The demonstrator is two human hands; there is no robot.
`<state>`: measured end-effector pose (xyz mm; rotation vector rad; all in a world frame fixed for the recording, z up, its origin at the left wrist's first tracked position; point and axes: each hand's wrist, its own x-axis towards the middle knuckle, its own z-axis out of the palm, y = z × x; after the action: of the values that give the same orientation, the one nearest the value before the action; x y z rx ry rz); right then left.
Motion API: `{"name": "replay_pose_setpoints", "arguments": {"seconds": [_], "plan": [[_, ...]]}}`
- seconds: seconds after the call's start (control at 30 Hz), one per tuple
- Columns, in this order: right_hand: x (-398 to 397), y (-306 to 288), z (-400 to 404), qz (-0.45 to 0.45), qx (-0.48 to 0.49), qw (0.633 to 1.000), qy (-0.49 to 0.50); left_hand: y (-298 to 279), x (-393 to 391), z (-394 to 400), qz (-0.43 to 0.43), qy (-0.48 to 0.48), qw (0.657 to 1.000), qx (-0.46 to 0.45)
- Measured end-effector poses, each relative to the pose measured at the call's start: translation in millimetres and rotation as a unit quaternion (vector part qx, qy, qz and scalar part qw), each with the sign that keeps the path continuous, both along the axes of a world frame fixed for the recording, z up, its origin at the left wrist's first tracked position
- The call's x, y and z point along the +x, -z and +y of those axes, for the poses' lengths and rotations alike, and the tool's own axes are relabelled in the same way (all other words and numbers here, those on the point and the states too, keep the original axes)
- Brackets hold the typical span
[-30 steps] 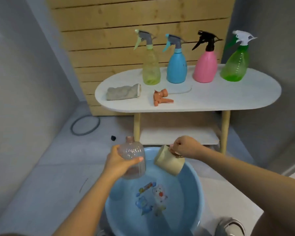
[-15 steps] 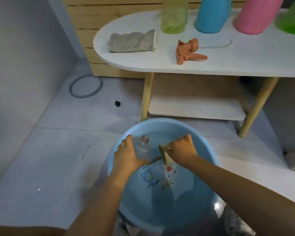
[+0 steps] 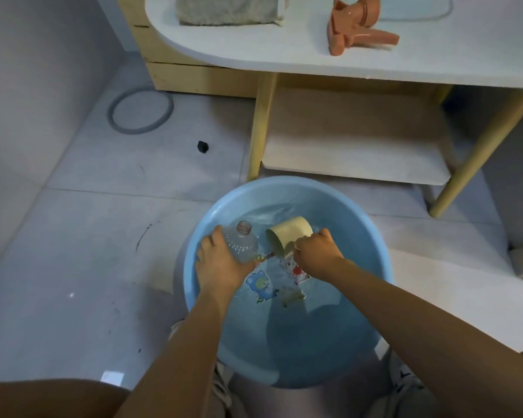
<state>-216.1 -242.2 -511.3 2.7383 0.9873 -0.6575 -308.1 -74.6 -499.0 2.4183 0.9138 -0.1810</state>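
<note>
Cream cup (image 3: 290,233) has tipped sideways beside clear bottle (image 3: 242,244).

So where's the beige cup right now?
Head view, centre: the beige cup lies tipped in the blue basin, gripped by the right hand, right of the clear bottle.

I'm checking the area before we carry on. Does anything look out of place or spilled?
The orange spray trigger lies loose on the white table, off any bottle. The clear bottle that the left hand holds in the blue basin has an open neck. A small black bit lies on the floor.
</note>
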Motion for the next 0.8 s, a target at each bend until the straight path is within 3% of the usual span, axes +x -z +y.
{"name": "replay_pose_setpoints", "arguments": {"seconds": [0.23,0.4,0.47,0.6,0.7,0.8], "plan": [[2,8,-1,0.042,0.070,0.996,0.028,2,-3,2,-0.026,-0.028,0.999,-0.038],[3,6,-10,0.074,0.164,0.976,0.124,-1,-5,2,-0.050,-0.025,0.997,-0.057],[4,5,-16,0.105,0.209,0.950,0.208,-1,-4,2,-0.072,-0.036,0.993,-0.081],[0,-1,-33,0.200,0.320,0.849,0.369,-5,-5,0,-0.115,-0.040,0.985,-0.122],[-4,-5,-43,0.238,0.370,0.793,0.422,-10,-6,-5,-0.130,-0.030,0.980,-0.146],[-8,-8,-49,0.246,0.393,0.769,0.440,-14,-6,-9,-0.144,-0.029,0.976,-0.163]]}}
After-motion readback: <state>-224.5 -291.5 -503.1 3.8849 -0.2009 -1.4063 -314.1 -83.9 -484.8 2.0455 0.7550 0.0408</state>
